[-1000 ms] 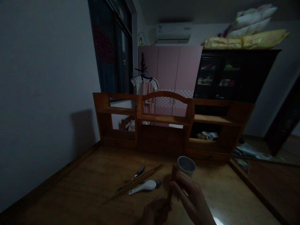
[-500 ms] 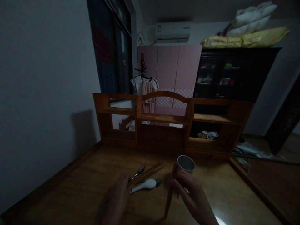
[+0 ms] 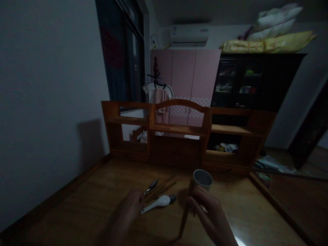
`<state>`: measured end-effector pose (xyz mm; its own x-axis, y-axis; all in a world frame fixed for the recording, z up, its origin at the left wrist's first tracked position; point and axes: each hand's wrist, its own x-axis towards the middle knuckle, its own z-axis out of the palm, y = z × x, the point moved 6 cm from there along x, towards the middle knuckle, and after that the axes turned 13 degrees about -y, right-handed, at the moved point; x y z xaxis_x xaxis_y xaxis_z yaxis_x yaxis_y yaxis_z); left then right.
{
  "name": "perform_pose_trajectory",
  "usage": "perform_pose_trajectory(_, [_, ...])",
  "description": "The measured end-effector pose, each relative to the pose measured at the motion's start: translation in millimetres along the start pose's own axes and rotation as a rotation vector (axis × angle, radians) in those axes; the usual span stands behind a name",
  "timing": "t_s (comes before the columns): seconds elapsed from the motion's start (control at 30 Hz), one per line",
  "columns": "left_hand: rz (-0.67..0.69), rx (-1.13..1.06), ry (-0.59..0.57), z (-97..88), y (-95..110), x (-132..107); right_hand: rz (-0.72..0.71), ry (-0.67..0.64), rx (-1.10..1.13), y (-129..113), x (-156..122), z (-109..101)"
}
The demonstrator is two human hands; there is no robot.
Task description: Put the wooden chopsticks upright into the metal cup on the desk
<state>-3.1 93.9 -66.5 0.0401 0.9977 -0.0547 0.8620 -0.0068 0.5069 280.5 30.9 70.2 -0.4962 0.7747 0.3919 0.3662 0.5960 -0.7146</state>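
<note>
My left hand [image 3: 132, 205] is low over the table with its fingers curled around the near ends of several wooden chopsticks [image 3: 164, 187]. A metal spoon [image 3: 153, 185] lies along their far side, its handle running to my fingers. On the near side is a white soup spoon [image 3: 162, 201], its handle end beside my fingers; a dark spoon bowl [image 3: 172, 199] shows past its tip. My right hand [image 3: 205, 203] grips wooden chopsticks [image 3: 185, 218], tilted with the lower end near the tabletop; I cannot count them. Just behind that hand stands a round metal-rimmed cup [image 3: 203, 177], partly hidden by it.
The wooden table [image 3: 102, 191] has a raised edge along its right side. A wooden shelf unit [image 3: 176, 130] closes off the back, with a plastic bag [image 3: 230, 148] in its right compartment. A wall [image 3: 51, 102] borders the left.
My left hand and the chopsticks in it have shifted slightly left, and the white soup spoon has moved a little with them. My right hand stays nearly still by the cup.
</note>
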Motion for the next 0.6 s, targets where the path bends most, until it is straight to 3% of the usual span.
perform_pose_trajectory(0.37, [-0.092,-0.095,-0.014,-11.5,-2.1,1.4,0.014,0.009,0.007,1.3,0.2,2.2])
perform_pose_trajectory(0.6, [-0.026,-0.102,-0.103,-15.6,-5.3,-0.8,0.031,-0.003,0.015,-0.5,0.7,3.0])
